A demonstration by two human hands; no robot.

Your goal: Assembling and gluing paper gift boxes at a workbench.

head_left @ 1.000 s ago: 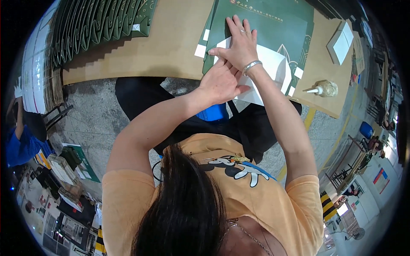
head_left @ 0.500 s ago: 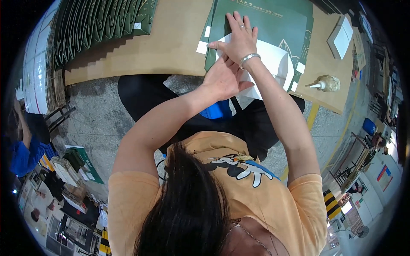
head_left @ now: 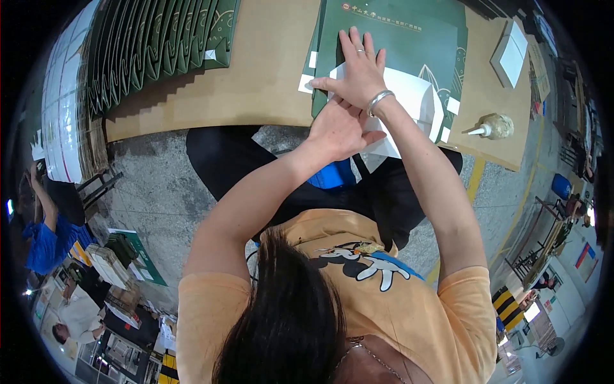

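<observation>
A flat green paper bag (head_left: 396, 48) with gold print lies on the table before me, its white folded bottom (head_left: 412, 96) toward me. My right hand (head_left: 359, 73), with a ring and a silver bangle, lies palm down across the bag and the left part of the white folds, fingers spread. Just below it is my left hand (head_left: 339, 128), at the edge of the white flap; its fingertips pass under my right hand and are partly hidden. The left thumb stands apart over the white paper. Other green sheets show under the bag, with small white tabs at both sides.
Folded green bags (head_left: 160, 45) stand in a row at the left of the brown table (head_left: 268, 83). On the right are a glue bottle (head_left: 495, 127) with a white nozzle and a stack of white cards (head_left: 510, 54). A person in blue (head_left: 54, 240) is at the far left.
The whole view has shifted slightly. My hands keep nearly the same place on the bag, the right hand a little lower on it.
</observation>
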